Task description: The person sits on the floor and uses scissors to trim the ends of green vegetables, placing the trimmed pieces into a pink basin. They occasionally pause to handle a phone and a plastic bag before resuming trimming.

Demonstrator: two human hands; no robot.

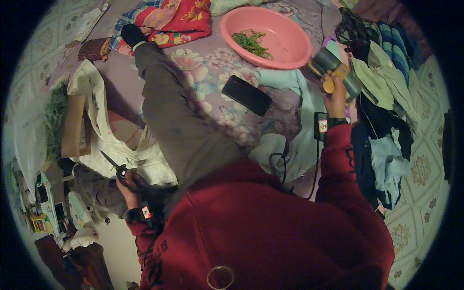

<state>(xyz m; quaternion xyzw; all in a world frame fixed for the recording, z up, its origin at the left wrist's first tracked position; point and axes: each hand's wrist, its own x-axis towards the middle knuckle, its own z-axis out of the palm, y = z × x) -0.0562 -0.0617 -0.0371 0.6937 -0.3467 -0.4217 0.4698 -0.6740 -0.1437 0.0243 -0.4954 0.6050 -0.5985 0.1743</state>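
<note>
My right hand (335, 95) is closed around a dark see-through bottle (354, 83) with a yellow-orange band, held tilted beside the pink basin. A round yellow part of it shows near my fingertips. Down at the left, my left hand (127, 192) grips black-handled scissors (115, 165), their blades pointing up and left over a white woven sack (157, 162). Some green sprigs lie on the sack by the blades. The pink basin (302, 46) stands on the bed and holds a small heap of green stems and leaves (250, 44).
A black phone (246, 95) lies on the flowered bedsheet (212, 92). Clothes (382, 82) are piled at the right, and a red patterned quilt (181, 21) lies at the far left. A cardboard box (75, 123) stands beside bagged greens (55, 121). A black cable (316, 169) hangs by my right arm.
</note>
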